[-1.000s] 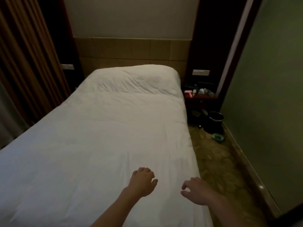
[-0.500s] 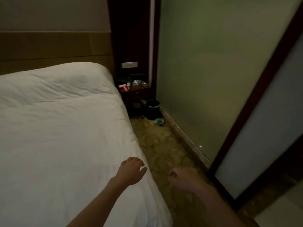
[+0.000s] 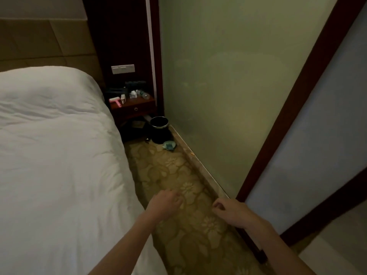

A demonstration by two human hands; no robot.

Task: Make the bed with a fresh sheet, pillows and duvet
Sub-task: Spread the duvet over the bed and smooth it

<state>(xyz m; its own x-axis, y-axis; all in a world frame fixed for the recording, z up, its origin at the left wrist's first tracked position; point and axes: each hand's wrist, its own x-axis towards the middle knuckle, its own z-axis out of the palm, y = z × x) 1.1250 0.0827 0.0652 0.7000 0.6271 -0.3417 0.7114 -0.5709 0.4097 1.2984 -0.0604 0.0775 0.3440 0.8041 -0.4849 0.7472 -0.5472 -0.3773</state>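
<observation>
The bed fills the left side, covered by a white duvet (image 3: 59, 155) that bulges at the head end as if over a pillow. My left hand (image 3: 165, 202) hovers just past the bed's right edge, over the carpet, fingers loosely curled and holding nothing. Further right, my right hand (image 3: 230, 212) hangs over the carpet near the skirting, fingers also loosely curled and empty. Neither hand touches the bedding.
A narrow strip of patterned carpet (image 3: 184, 195) runs between bed and green wall (image 3: 228, 86). At its far end stand a dark nightstand (image 3: 135, 108) with small items, a black bin (image 3: 159, 130) and a teal object (image 3: 169, 145). A dark-framed door (image 3: 309, 155) is at right.
The view has swung right, from the whole bed to the aisle beside it. Both hands have moved off the duvet and now hang over the carpet.
</observation>
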